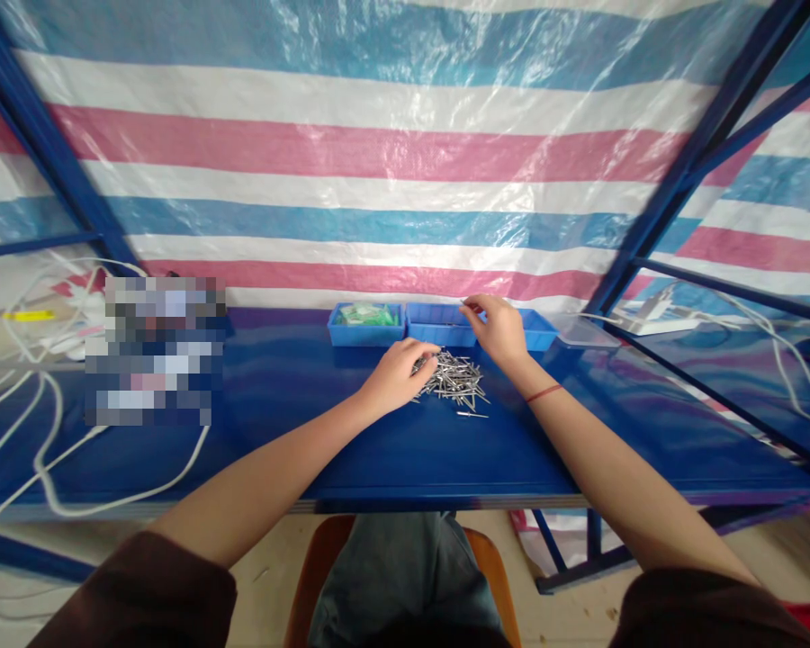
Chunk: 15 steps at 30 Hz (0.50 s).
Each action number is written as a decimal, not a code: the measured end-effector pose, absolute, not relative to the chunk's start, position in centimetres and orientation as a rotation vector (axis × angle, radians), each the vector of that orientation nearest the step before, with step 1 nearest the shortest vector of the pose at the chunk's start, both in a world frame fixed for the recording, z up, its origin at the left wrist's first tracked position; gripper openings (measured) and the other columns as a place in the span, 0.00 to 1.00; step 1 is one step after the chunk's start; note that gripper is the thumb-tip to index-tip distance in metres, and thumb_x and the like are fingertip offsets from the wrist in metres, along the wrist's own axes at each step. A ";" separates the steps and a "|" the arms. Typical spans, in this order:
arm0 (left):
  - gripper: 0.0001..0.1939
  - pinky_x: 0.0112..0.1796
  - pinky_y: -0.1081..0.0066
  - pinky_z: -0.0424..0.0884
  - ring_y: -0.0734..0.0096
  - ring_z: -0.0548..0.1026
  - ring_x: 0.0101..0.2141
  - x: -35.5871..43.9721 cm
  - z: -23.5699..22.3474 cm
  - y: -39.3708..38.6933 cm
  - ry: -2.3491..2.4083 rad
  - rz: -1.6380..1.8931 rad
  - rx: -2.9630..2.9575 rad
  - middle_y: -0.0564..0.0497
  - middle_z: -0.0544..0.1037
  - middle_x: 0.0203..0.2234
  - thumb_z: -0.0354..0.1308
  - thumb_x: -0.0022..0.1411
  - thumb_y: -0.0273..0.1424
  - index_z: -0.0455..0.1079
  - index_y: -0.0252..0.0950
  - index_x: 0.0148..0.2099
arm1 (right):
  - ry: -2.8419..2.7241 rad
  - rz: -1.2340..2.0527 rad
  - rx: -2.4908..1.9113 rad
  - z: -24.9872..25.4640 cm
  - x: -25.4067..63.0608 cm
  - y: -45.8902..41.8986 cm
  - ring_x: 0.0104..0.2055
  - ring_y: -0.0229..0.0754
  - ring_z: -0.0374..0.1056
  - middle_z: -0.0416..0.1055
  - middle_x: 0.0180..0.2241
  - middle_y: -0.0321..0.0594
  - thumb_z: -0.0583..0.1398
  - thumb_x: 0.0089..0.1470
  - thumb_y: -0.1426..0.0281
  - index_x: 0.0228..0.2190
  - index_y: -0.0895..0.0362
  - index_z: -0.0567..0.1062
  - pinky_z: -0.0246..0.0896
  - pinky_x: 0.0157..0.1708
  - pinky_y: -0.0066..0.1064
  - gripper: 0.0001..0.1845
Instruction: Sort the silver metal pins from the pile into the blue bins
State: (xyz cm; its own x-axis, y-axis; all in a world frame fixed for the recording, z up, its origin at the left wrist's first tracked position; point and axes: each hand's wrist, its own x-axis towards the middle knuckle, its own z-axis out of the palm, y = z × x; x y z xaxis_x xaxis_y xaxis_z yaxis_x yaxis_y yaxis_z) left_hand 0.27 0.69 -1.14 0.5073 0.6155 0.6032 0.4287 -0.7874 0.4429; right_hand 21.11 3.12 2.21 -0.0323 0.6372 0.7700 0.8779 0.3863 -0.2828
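Note:
A heap of silver blind rivets (454,378) lies on the blue tabletop, and a single one (472,415) rests apart just in front of it. At the heap's left edge is my left hand (401,371), with thumb and fingers closed together; what they hold, if anything, is too small to make out. My right hand (498,328) hangs over the blue bins behind the heap, its fingertips pinched on what looks like a blind rivet. Below those fingertips, the middle blue bin (438,337) has a few thin pieces inside. My right hand partly covers the right blue bin (540,333).
Left of the middle bin stands another blue bin (364,337) with green and clear bags. A clear plastic lid (587,331) lies to the right. White cables (54,450) run over the left side, near a blurred patch. Blue frame posts (688,171) and striped sheeting (378,153) enclose the table.

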 end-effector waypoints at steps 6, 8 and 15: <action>0.11 0.48 0.59 0.67 0.61 0.70 0.45 0.0 -1.2 0.4 0.917 0.983 2.706 0.47 0.75 0.43 0.54 0.63 0.31 0.73 0.38 0.45 | -2.003 -0.316 -1.523 2.9 22.2 2.1 0.36 0.47 0.70 0.76 0.35 0.47 0.57 0.54 0.71 0.39 0.60 0.76 0.62 0.38 0.36 0.12; 0.10 0.48 0.59 0.67 0.61 0.70 0.45 0.0 -1.3 0.5 0.923 0.969 2.713 0.48 0.75 0.43 0.54 0.62 0.31 0.74 0.38 0.45 | -2.114 -0.131 -1.582 3.4 22.9 1.2 0.31 0.43 0.70 0.76 0.30 0.42 0.57 0.52 0.72 0.33 0.58 0.77 0.62 0.34 0.33 0.09; 0.10 0.48 0.60 0.68 0.63 0.70 0.44 -0.2 -1.2 0.5 0.936 0.946 2.681 0.48 0.76 0.42 0.54 0.62 0.31 0.75 0.38 0.43 | -2.364 0.466 -1.727 2.7 24.4 0.9 0.30 0.42 0.71 0.77 0.29 0.41 0.63 0.46 0.66 0.30 0.58 0.79 0.63 0.29 0.31 0.09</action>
